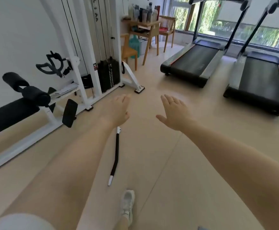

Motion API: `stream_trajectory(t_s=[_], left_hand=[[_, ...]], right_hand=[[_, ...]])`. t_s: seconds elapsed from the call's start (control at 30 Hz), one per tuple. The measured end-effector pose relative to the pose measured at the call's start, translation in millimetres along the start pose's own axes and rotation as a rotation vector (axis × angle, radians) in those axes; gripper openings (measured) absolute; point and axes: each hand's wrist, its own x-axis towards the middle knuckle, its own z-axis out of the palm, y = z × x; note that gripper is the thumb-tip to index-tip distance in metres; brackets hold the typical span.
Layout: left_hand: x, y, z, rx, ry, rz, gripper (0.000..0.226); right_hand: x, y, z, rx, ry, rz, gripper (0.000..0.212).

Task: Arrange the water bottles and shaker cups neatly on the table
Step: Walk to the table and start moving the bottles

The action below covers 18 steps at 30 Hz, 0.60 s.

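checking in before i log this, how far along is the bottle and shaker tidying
Done: nothing that shows. The bottles and shaker cups stand bunched on the wooden table at the far wall, too small to tell any order.
In hand: nothing. The left hand and right hand are both open and empty, stretched out over the floor, well short of the table.
Left: reaching the table, with a black bar lying on the floor ahead, then all the arranging.

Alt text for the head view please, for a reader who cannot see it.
Both the left hand and right hand reach forward open and empty over a gym floor, far from the wooden table crowded with bottles at the back wall. A cable machine stands left, two treadmills right.
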Motion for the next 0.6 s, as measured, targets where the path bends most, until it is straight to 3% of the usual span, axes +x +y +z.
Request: stream_trajectory(t_s=[0.17, 0.43, 0.6], left_hand=[[116.9, -46.4, 13.4, -0.032, -0.08, -0.029, 0.061], [351.1, -91.9, 9.9, -0.227, 0.039, -0.139, 0.053], [480.2, -91.0, 65.5, 0.036, -0.129, 0.054, 0.052]], right_hand=[[120.7, 25.7, 1.2, 0.029, -0.062, 0.018, 0.076], [322.3, 94.5, -22.2, 0.21, -0.036, 0.164, 0.058], [426.6, 173.0, 15.1, 0.198, -0.109, 0.253, 0.05]])
